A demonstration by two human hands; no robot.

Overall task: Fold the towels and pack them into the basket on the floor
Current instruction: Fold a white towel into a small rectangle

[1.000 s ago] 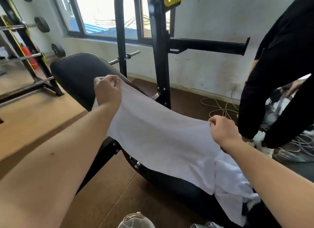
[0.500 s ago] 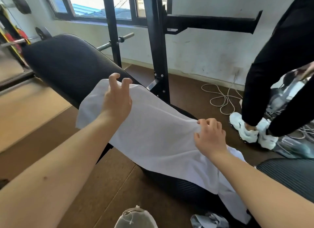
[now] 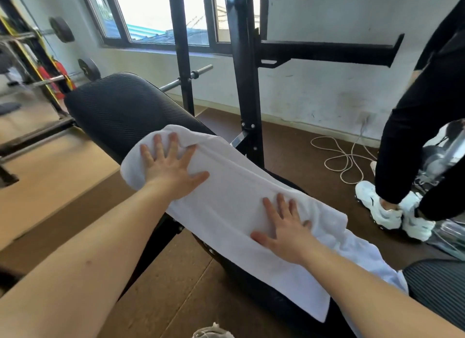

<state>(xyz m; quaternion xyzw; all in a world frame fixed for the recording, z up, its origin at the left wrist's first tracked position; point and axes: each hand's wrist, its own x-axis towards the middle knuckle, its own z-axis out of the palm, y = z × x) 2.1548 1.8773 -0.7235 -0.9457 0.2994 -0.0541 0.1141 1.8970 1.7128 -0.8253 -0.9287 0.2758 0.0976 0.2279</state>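
Flat, both hands [image 3: 173, 169] [image 3: 286, 234] press the white towel [image 3: 226, 199]; no writing legible.

bench [image 3: 120, 106] | rack upright [image 3: 245, 86] | cable [image 3: 344, 156] | white sneakers [image 3: 392, 212]

Both bare forearms reach forward from the lower edge of the view, the left one long and slanting up from the bottom-left corner, the right one coming in from the bottom-right. The left hand [image 3: 171, 168] lies palm-down and flat, its fingers [image 3: 159, 146] spread wide and pointing away from the body, thumb splayed out to the right. The right hand [image 3: 285, 229] lies nearer the body, also palm-down with fingers [image 3: 281, 203] spread and straight, thumb stretched out to the left. Neither hand curls or pinches; both press flat, well apart from each other
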